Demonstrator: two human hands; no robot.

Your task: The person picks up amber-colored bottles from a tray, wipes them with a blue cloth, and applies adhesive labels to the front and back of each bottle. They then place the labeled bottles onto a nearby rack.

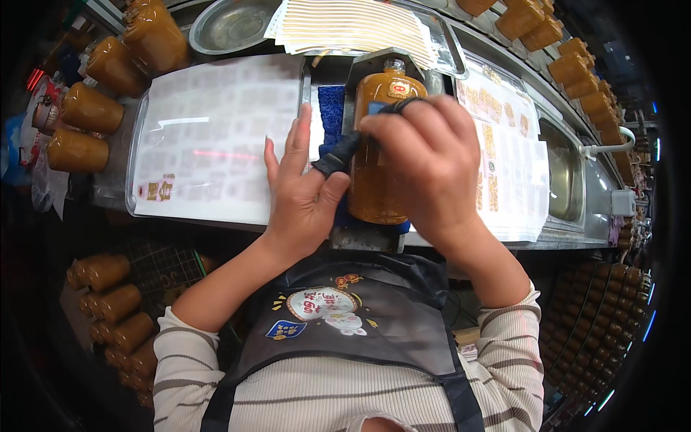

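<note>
An amber-brown glass bottle (376, 191) lies in a metal cradle (367, 241) in front of me, its neck pointing away. A small red and gold decal (401, 89) sits near its shoulder. My left hand (296, 201) is at the bottle's left side, most fingers stretched out, and its black-wrapped index finger touches the glass. Over the bottle's right side, my right hand (435, 155) is curled closed, with a black wrap on a finger. A small blue flat piece (376, 107) shows by its fingertips; its full shape is hidden.
A white sheet with gold lettering lies on a tray (216, 137) at left. More decal sheets (515, 180) lie at right, beside a sink (568, 173). Striped strips (353, 25) and a metal bowl (234, 29) are behind. Brown bottles (90, 108) stand at left; others line the right side.
</note>
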